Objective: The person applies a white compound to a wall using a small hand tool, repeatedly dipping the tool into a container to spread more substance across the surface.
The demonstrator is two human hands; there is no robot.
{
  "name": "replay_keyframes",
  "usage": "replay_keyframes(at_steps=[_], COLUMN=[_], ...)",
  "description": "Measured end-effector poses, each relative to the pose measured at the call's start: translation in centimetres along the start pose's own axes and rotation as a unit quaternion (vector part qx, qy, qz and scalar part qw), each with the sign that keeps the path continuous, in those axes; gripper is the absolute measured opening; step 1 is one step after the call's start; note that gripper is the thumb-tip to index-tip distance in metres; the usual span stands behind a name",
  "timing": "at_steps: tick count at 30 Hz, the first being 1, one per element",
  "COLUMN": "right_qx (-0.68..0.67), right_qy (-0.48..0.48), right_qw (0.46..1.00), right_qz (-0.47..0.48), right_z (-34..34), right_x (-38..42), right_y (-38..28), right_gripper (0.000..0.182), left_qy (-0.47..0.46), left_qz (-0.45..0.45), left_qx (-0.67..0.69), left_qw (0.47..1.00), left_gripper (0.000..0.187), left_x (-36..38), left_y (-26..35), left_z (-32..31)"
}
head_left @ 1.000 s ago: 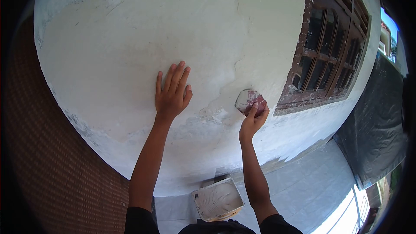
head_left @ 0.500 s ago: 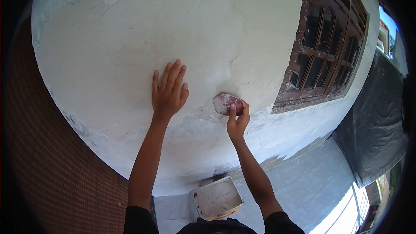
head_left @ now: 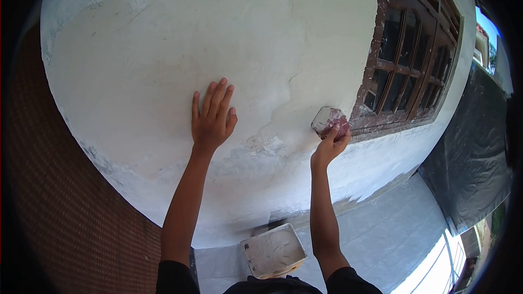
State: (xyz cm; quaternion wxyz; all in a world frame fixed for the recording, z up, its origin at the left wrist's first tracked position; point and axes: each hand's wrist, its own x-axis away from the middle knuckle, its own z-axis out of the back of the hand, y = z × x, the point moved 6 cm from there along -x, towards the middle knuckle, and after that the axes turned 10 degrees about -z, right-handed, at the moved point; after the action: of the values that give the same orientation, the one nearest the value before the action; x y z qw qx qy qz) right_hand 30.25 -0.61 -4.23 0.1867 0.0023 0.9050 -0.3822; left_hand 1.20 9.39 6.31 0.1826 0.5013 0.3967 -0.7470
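My left hand (head_left: 211, 118) lies flat against the off-white wall (head_left: 131, 71), with its fingers stretched upward. To its right, my right hand (head_left: 328, 148) grips a putty scraper (head_left: 330, 120), dark red and smeared with white. The thumb presses on the near face of the scraper; the other fingers are partly hidden behind it. Its far edge meets the wall just left of the window frame (head_left: 364, 124). A rough, whitish patch (head_left: 267, 144) of filler and cracked surface sits between my two hands.
Below my arms stands a rectangular tray (head_left: 274, 251) holding whitish paste, above a pale floor sheet (head_left: 370, 239). A brown woven panel (head_left: 76, 190) lines the left side. Dark sheeting (head_left: 463, 147) hangs at the right, beyond the brown window (head_left: 403, 65).
My right hand has slid the scraper right along the wall, from beside the rough patch to the window frame. My left hand has stayed in place on the wall.
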Motion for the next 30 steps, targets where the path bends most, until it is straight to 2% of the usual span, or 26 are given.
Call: replay_keyframes(at_steps=[1, 3, 5, 7, 11, 13, 15, 17, 19, 21, 23, 25, 27, 29, 30], right_qx=[-0.018, -0.034, 0.050, 0.147, 0.058, 0.014, 0.018, 0.089, 0.193, 0.198, 0.052, 0.003, -0.002, 0.106, 0.088], right_qy=[0.030, 0.007, -0.198, -0.243, -0.020, 0.013, -0.024, -0.246, -0.286, -0.194, -0.068, 0.032, 0.014, -0.172, -0.248], right_qw=[0.999, 0.999, 0.976, 0.949, 0.997, 1.000, 0.999, 0.962, 0.923, 0.952, 0.995, 0.999, 1.000, 0.976, 0.963], right_qz=[-0.011, 0.001, 0.072, 0.138, 0.037, 0.003, 0.032, 0.076, 0.171, 0.129, 0.044, -0.012, -0.012, 0.076, 0.055], right_z=[0.6, 0.8, -1.6, -2.6, 0.5, 1.6, 1.8, -1.0, -1.8, -1.0, 1.1, 3.0, 3.2, 0.9, 0.1], right_x=[-0.1, 0.3, 2.5, 3.5, -1.0, -1.7, -1.2, 1.8, 3.1, 1.5, -1.3, -2.4, -1.5, 1.5, 3.3], right_y=[-0.5, 0.0, -0.1, 0.0, -1.0, -1.7, -1.1, -1.3, -0.5, -0.7, -0.6, -1.0, -0.5, -0.1, 1.4], right_gripper=[0.033, 0.030, 0.027, 0.027, 0.031, 0.031, 0.028, 0.026, 0.027, 0.025, 0.029, 0.030, 0.028, 0.026, 0.025], left_qy=[-0.002, 0.001, 0.002, 0.001, 0.003, 0.004, 0.003, -0.001, 0.000, 0.000, -0.001, 0.000, -0.001, 0.001, 0.001], left_qz=[0.002, 0.002, 0.000, -0.003, -0.003, -0.002, 0.001, 0.002, -0.001, -0.002, -0.002, 0.003, 0.005, 0.006, 0.004], left_qx=[0.000, -0.001, 0.004, -0.001, -0.001, 0.001, -0.002, 0.005, 0.002, 0.008, 0.002, -0.003, -0.004, 0.004, 0.003], left_qw=[1.000, 1.000, 1.000, 1.000, 1.000, 1.000, 1.000, 1.000, 1.000, 1.000, 1.000, 1.000, 1.000, 1.000, 1.000], left_gripper=[0.048, 0.048, 0.048, 0.048, 0.048, 0.047, 0.048, 0.048, 0.049, 0.049, 0.050, 0.050, 0.050, 0.049, 0.049], left_x=[0.0, 0.1, 0.0, 0.0, 0.0, 0.0, 0.0, 0.1, 0.0, 0.1, 0.0, 0.0, 0.0, 0.1, 0.0], left_y=[0.0, -0.1, 0.0, 0.0, 0.0, 0.0, -0.1, 0.1, 0.0, 0.0, -0.1, -0.1, -0.1, 0.0, 0.0], left_z=[0.0, 0.1, 0.0, 0.1, 0.1, 0.1, 0.1, 0.0, 0.1, 0.1, 0.1, 0.0, 0.1, 0.0, 0.0])
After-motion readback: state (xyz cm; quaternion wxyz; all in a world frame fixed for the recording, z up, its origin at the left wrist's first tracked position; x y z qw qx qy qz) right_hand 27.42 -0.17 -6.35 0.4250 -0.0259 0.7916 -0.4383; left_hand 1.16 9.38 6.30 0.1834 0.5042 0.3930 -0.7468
